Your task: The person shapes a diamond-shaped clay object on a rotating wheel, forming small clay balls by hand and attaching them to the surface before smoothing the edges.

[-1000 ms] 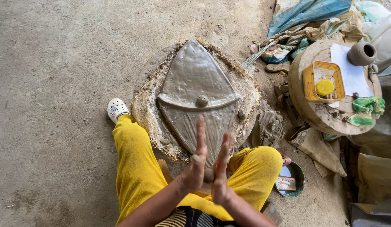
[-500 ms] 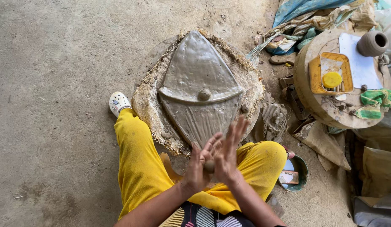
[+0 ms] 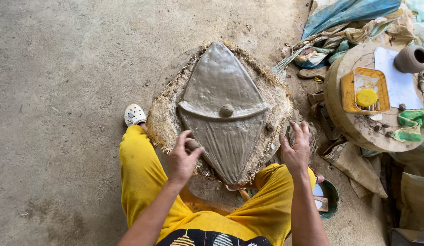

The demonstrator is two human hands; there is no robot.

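Two bare hands reach down from the lower frame. At centre, the left hand (image 3: 182,159) curls its fingers around a small grey clay ball (image 3: 192,145), just above the wet, glossy, kite-shaped grey clay slab's (image 3: 223,109) lower-left edge. Right of it, the right hand (image 3: 295,150) hangs spread and empty beside the frayed round straw mat (image 3: 162,123).

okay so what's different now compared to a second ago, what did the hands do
The hands, pressed together a second ago rolling clay, have parted. The left hand now holds a small clay ball at the left edge of the pointed clay slab; the right hand moved out right. The slab and its centre knob look unchanged.
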